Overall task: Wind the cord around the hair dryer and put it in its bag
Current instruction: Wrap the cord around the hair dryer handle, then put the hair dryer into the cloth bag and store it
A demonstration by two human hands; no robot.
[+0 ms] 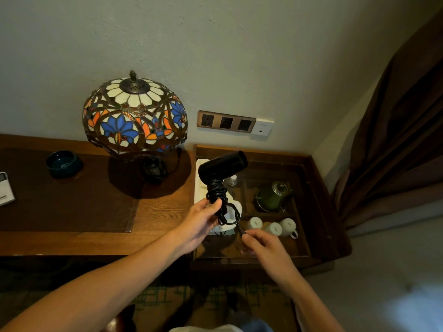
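Two hands share the job: right of the stained-glass dome lamp (pixel 134 116), my left hand (pixel 201 220) is closed around the black plastic hair dryer (pixel 221 167) at its wrapped handle, steadying it. Further right, my right hand (pixel 260 245) pinches the black cord (pixel 231 215) end, keeping the last loop taut, I judge; a white cloth (pixel 236 209) below may be the bag.

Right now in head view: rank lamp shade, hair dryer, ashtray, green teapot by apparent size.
1. lamp shade
2. hair dryer, held nearer the camera, so inflated
3. ashtray and green teapot look alike; not ranked.
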